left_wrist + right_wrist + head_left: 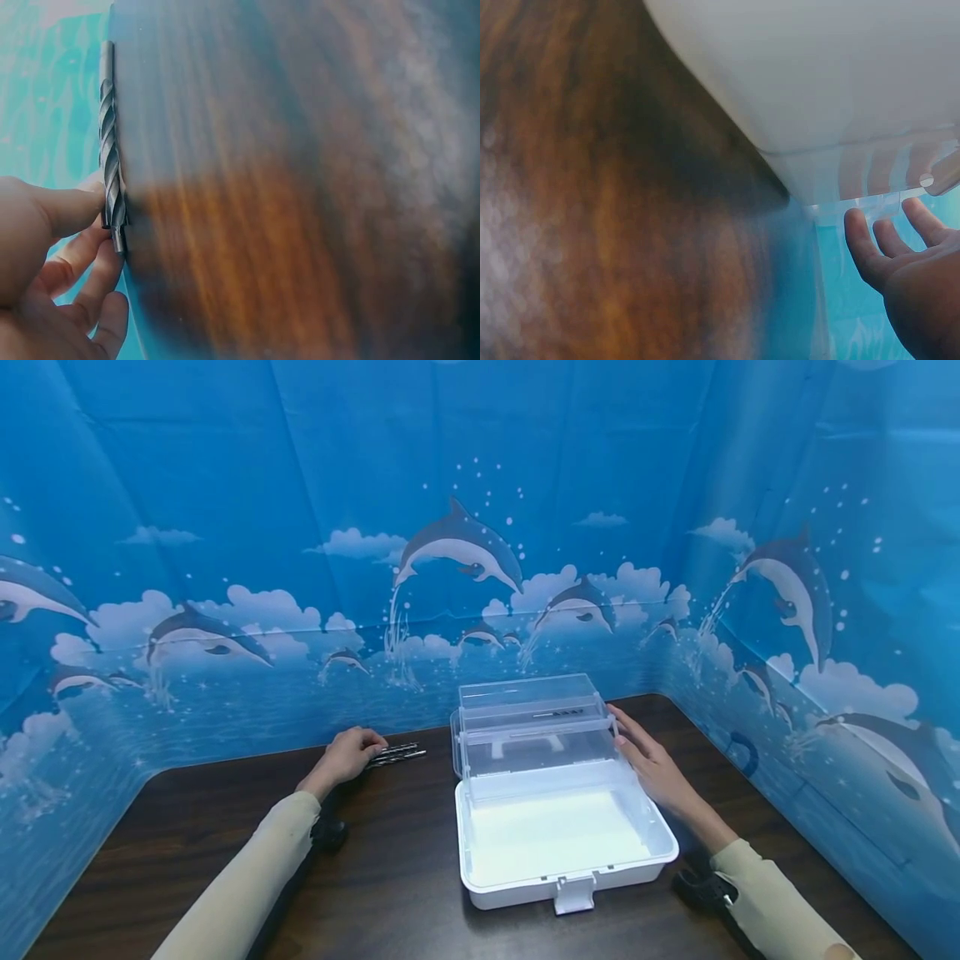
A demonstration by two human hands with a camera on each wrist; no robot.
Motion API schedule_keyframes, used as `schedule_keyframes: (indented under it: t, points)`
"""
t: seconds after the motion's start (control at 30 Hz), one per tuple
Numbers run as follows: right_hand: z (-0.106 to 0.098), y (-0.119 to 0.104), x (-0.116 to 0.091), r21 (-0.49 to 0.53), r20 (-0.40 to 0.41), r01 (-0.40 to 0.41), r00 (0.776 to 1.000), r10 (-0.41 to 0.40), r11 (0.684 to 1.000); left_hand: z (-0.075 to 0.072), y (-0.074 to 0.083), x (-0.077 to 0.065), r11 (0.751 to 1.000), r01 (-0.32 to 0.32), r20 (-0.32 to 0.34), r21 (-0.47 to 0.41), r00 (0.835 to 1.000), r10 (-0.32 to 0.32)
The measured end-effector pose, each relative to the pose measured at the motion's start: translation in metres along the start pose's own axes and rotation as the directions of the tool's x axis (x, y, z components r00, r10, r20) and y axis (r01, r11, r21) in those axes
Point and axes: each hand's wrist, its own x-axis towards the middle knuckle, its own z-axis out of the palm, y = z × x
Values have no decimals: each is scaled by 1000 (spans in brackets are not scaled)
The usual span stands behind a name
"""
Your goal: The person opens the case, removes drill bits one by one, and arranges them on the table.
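Several metal drill bits [399, 755] lie at the back of the table. My left hand [348, 754] is at their left ends; in the left wrist view its thumb and fingers pinch one end of a spiral-fluted drill bit [110, 142]. A white plastic box [564, 891] stands with its clear lid [525, 693] raised. Inside the lid area, a clear tray [536, 739] is lifted above the bare base, and small dark bits show through it. My right hand [656, 771] rests at the right side of the tray, thumb and fingers extended along the clear plastic.
The box's white front latch [574, 894] hangs down. A blue dolphin-printed sheet [450, 443] walls the back and sides of the dark wooden table [390, 877]. Dark wrist cameras sit under both forearms.
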Motion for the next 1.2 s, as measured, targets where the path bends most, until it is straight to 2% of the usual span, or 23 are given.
schedule_keyframes:
  t: [0.2, 0.37, 0.5, 0.73, 1.0, 1.2]
  points:
    - [-1, 26, 7, -14, -22, 10, 1000, -10, 1000, 1, 0, 0, 1000, -18, -13, -1, 1000, 18]
    - [-3, 29, 8, -13, -23, 17, 1000, -17, 1000, 1, 2, 0, 1000, -15, -13, -5, 1000, 15]
    - [-2, 23, 7, -8, -18, 16, 1000, -16, 1000, -1, 5, 0, 1000, -15, -2, -3, 1000, 15]
    - [-1, -7, -1, -3, 5, 24, 1000, -24, 1000, -5, 11, -3, 1000, -15, 29, 23, 999, 15]
    - [-1, -10, -2, 17, 10, 14, 1000, -14, 1000, -13, 29, -12, 990, -87, 18, 108, 996, 85]
    - [0, -9, -2, 14, 7, 2, 1000, -2, 1000, -20, 58, -20, 986, -155, -21, 64, 987, 156]
